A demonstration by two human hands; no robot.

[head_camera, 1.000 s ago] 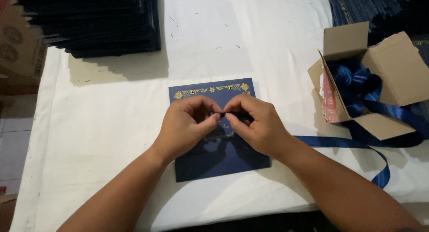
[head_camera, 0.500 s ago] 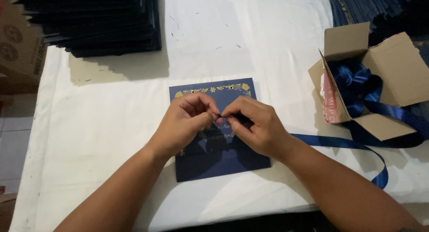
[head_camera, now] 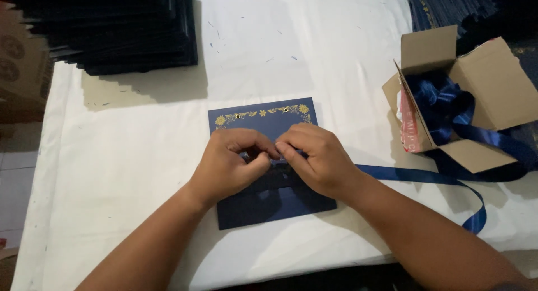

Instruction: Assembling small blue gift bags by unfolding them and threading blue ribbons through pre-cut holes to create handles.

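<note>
A dark blue card with gold floral edging is lying flat on the white cloth while the left hand and right hand are pinching blue ribbon together over its middle (fingertips meeting, seemingly knotting it), the ribbon trailing right to an open cardboard box.

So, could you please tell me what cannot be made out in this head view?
- What the left hand and right hand pinch: hidden by the fingers.
- Middle of the dark blue card: covered by both hands.
- Ribbon roll inside the cardboard box: hidden by its flaps.
- Dark card stack: cut off by the top edge.
</note>
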